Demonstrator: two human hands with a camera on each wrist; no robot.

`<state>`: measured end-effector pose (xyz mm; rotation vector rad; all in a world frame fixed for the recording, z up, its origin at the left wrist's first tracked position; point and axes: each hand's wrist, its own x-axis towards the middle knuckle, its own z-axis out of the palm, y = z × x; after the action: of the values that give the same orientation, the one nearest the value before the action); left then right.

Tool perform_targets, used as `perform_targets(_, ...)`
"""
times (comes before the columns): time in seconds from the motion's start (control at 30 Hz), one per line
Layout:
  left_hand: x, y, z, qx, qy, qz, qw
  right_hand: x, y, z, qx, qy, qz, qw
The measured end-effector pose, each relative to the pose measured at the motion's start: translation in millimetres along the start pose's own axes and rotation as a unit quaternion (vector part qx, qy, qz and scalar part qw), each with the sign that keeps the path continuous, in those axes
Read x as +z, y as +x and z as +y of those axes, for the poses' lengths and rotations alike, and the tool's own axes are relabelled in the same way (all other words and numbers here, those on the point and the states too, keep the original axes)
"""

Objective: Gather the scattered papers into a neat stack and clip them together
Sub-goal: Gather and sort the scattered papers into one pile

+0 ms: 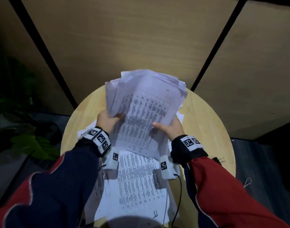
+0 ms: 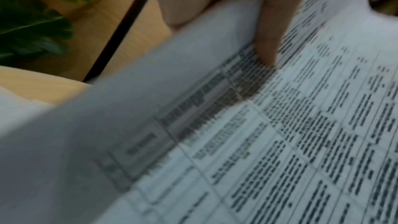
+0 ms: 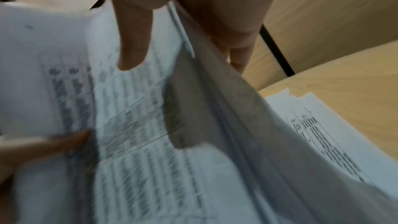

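Both hands hold a loose bundle of printed papers (image 1: 145,102) raised above the round wooden table (image 1: 206,122). My left hand (image 1: 108,120) grips the bundle's left edge, thumb on top; the thumb (image 2: 267,40) presses on the printed sheet (image 2: 280,142). My right hand (image 1: 167,127) grips the right edge, thumb (image 3: 133,48) over the top sheet (image 3: 140,142) and fingers beneath. More printed sheets (image 1: 136,180) lie spread on the table under my wrists. A black binder clip (image 1: 219,160) lies at the table's right edge, beside my right sleeve.
Wood-look wall panels with black strips (image 1: 141,38) stand behind the table. A green plant (image 1: 32,145) sits low on the left, and its leaves (image 2: 32,23) show in the left wrist view. A few sheets (image 3: 323,134) lie near the table's far right.
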<state>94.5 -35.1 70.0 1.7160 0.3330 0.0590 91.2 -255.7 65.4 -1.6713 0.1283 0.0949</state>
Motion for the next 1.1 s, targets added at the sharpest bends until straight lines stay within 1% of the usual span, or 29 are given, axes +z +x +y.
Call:
perform_targets(0.07,-11.8,0.8,5.9,0.007,-0.031,0.064,0.997,-6.1,4.8,10.9,0.032,0.0,-0.007,0.999)
perform_targets(0.1,-24.5,1.9,4.7,0.015,-0.032,0.102,0.994,-11.1,4.5,19.0,0.064,-0.027,-0.008,0.998)
perform_targets(0.17,-55.3,7.3,-13.9,0.011,0.005,0.169,0.986,-21.5,1.9,40.8,0.15,-0.099,0.001,0.984)
perform_targets(0.2,-71.1,9.6,-31.0,-0.004,0.043,0.19,0.981,-25.2,-2.4,52.9,0.192,-0.159,-0.003,0.968)
perform_targets(0.23,-83.0,11.9,-48.0,-0.038,0.099,0.201,0.974,-25.7,-7.5,64.5,0.235,-0.235,-0.03,0.943)
perform_targets(0.27,-91.1,9.2,-62.9,-0.089,0.161,0.193,0.964,-23.6,-13.5,76.8,0.271,-0.306,-0.067,0.91)
perform_targets(0.3,-96.7,6.7,-79.1,-0.148,0.218,0.18,0.948,-18.5,-21.3,86.5,0.297,-0.363,-0.098,0.878)
perform_targets(0.33,-101.2,2.8,-95.0,-0.196,0.256,0.166,0.932,-11.6,-29.2,95.1,0.31,-0.397,-0.115,0.856)
perform_targets(0.37,-103.5,-4.3,-106.8,-0.236,0.281,0.157,0.917,-3.4,-37.5,100.3,0.316,-0.408,-0.115,0.848)
perform_targets(0.43,-105.0,-17.2,-126.8,-0.287,0.307,0.143,0.896,12.3,-50.2,107.6,0.316,-0.391,-0.095,0.859)
perform_targets(0.5,-105.1,-26.6,-141.2,-0.33,0.294,0.134,0.887,26.2,-58.3,110.6,0.322,-0.374,-0.106,0.863)
perform_targets(0.6,-101.1,-38.7,-151.3,-0.311,0.285,0.131,0.897,35.9,-63.2,108.4,0.326,-0.392,-0.139,0.849)
perform_targets(0.63,-99.5,-40.5,-152.0,-0.305,0.275,0.141,0.901,35.0,-63.0,107.6,0.32,-0.393,-0.139,0.851)
perform_targets(0.67,-97.9,-43.6,-150.7,-0.3,0.261,0.15,0.905,32.2,-61.4,106.1,0.314,-0.378,-0.127,0.862)
perform_targets(0.7,-97.1,-44.7,-149.2,-0.297,0.243,0.16,0.909,27.4,-58.6,104.9,0.311,-0.347,-0.104,0.879)
perform_targets(0.77,-97.4,-46.5,-145.6,-0.288,0.221,0.175,0.915,15.7,-50.2,101.9,0.303,-0.295,-0.043,0.905)
perform_targets(0.87,-98.6,-46.1,-142.2,-0.287,0.219,0.174,0.916,0.1,-36.9,102.1,0.299,-0.249,0.051,0.92)
perform_targets(0.9,-98.1,-45.9,-141.5,-0.289,0.221,0.166,0.917,-2.6,-34.1,103.6,0.298,-0.234,0.069,0.923)
perform_targets(0.93,-96.9,-45.6,-141.2,-0.291,0.226,0.158,0.916,-2.5,-32.3,104.8,0.3,-0.224,0.072,0.925)
perform_targets(1.0,-93.2,-45.0,-140.6,-0.296,0.231,0.144,0.915,4.0,-30.7,105.2,0.305,-0.229,0.054,0.923)
perform_targets(1.03,-90.7,-44.9,-140.7,-0.297,0.236,0.137,0.915,8.9,-30.7,105.0,0.304,-0.266,0.041,0.914)
perform_targets(1.07,-87.9,-45.0,-140.9,-0.294,0.245,0.126,0.915,13.5,-30.2,104.6,0.295,-0.335,0.028,0.894)
perform_targets(1.1,-85.5,-45.0,-141.5,-0.29,0.254,0.115,0.916,17.5,-30.8,103.6,0.278,-0.417,0.018,0.865)
